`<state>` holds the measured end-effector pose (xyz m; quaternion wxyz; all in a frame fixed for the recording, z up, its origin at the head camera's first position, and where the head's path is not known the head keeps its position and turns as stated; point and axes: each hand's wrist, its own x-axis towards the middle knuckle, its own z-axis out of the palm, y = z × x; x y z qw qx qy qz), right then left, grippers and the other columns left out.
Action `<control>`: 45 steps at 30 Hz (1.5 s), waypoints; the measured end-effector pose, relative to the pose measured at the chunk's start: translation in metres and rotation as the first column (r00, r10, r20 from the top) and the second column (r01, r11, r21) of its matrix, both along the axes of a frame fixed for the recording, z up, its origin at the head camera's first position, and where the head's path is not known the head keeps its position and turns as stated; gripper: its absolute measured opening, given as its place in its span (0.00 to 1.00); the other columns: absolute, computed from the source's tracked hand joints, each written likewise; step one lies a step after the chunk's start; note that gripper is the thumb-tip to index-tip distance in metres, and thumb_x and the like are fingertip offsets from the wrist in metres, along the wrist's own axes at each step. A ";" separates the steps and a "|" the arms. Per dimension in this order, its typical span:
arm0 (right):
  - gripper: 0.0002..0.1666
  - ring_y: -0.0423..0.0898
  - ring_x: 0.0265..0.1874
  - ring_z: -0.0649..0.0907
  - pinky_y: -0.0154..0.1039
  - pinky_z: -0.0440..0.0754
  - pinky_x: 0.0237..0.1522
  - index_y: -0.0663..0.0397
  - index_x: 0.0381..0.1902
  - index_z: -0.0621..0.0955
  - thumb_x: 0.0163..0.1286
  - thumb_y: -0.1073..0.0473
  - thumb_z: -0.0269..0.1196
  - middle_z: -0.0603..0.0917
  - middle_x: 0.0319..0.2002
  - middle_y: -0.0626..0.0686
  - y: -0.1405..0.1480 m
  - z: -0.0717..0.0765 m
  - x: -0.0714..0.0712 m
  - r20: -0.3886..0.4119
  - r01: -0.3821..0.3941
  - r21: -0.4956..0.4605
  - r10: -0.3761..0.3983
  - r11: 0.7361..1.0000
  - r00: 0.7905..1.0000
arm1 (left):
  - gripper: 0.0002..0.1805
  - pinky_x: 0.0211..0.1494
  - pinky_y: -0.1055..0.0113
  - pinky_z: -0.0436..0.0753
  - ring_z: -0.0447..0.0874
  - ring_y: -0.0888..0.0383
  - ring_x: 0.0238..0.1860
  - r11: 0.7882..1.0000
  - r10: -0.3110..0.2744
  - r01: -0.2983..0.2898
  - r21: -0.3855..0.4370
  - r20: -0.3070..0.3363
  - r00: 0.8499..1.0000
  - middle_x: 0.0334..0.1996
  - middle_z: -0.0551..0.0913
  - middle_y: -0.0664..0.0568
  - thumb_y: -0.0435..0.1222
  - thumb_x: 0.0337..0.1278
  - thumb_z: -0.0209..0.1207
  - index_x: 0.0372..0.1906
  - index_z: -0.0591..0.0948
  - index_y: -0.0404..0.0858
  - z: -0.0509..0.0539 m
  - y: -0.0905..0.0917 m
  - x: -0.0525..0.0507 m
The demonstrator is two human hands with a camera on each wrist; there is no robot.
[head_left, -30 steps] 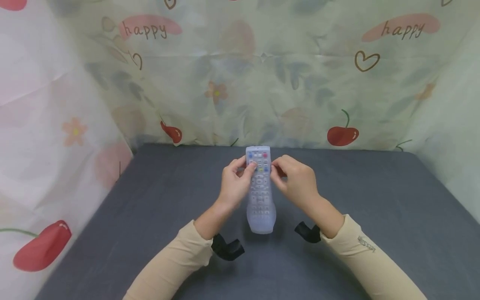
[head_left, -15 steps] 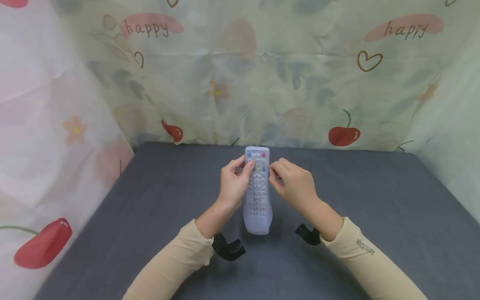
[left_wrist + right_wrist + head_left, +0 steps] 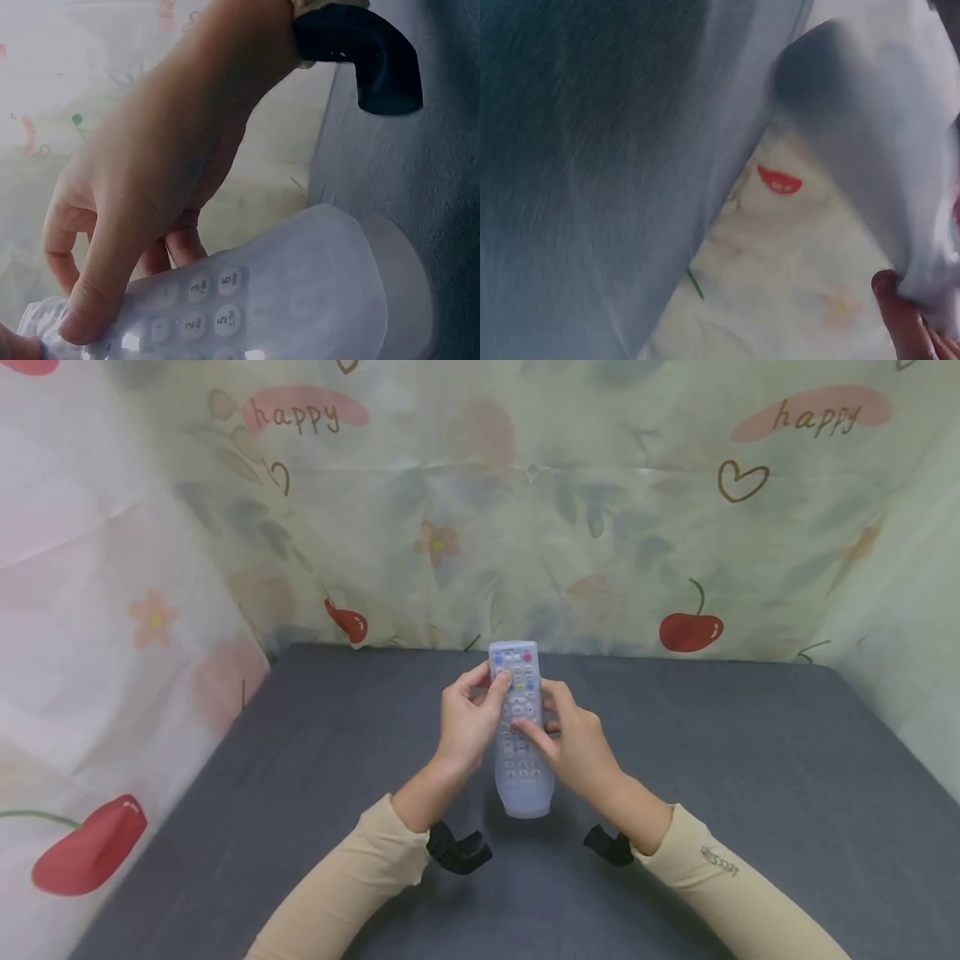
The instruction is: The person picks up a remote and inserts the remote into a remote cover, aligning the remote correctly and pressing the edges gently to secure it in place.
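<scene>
Head view: patterned backdrop cloth (image 3: pixel 540 560) fills the rear, with cherries, flowers and "happy" lettering. Dark grey table (image 3: pixel 360 718) in front of it. Two cream sleeves come in from the bottom edge, left sleeve (image 3: pixel 345 881) and right sleeve (image 3: pixel 750 893), the right one with small marking. Remote control (image 3: pixel 517 753) central, lifted off the table, shadow below, buttons facing the person, narrow end up; cloudy translucent cover (image 3: pixel 409 285) extends past its wide end in left wrist view. Left hand (image 3: pixel 467 720) grips the remote's upper left side, thumb on the front. Right hand (image 3: pixel 583 745) grips the right side, thumb across the keypad, lower than the left thumb. Black curved pieces at both wrists. Smallest: red button (image 3: pixel 527 657), top right of the keypad.
</scene>
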<state>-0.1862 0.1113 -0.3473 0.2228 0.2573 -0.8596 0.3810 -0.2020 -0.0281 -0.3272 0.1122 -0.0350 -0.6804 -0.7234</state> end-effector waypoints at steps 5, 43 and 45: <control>0.25 0.51 0.26 0.87 0.39 0.85 0.29 0.62 0.50 0.68 0.59 0.62 0.66 0.85 0.34 0.62 0.001 0.001 -0.001 0.046 0.008 -0.093 -0.004 0.996 0.999 | 0.18 0.33 0.66 0.84 0.85 0.58 0.33 0.999 -0.043 0.043 -0.031 0.008 0.999 0.35 0.79 0.45 0.34 0.61 0.57 0.56 0.78 0.35 0.002 -0.002 0.000; 0.20 0.53 0.25 0.87 0.41 0.85 0.28 0.61 0.47 0.68 0.61 0.63 0.65 0.83 0.35 0.62 0.009 0.006 0.002 0.173 0.057 -0.204 -0.022 0.977 0.985 | 0.05 0.35 0.67 0.83 0.83 0.56 0.30 0.888 -0.030 -0.060 -0.456 -0.189 0.982 0.27 0.84 0.44 0.30 0.54 0.56 0.29 0.81 0.33 -0.001 -0.013 0.005; 0.20 0.53 0.26 0.87 0.42 0.85 0.28 0.61 0.46 0.68 0.61 0.63 0.64 0.83 0.35 0.62 0.010 0.006 0.002 0.174 0.060 -0.217 -0.022 0.974 0.984 | 0.05 0.37 0.66 0.83 0.82 0.56 0.31 0.884 -0.043 -0.050 -0.464 -0.187 0.981 0.28 0.84 0.45 0.30 0.54 0.55 0.29 0.81 0.33 -0.001 -0.014 0.005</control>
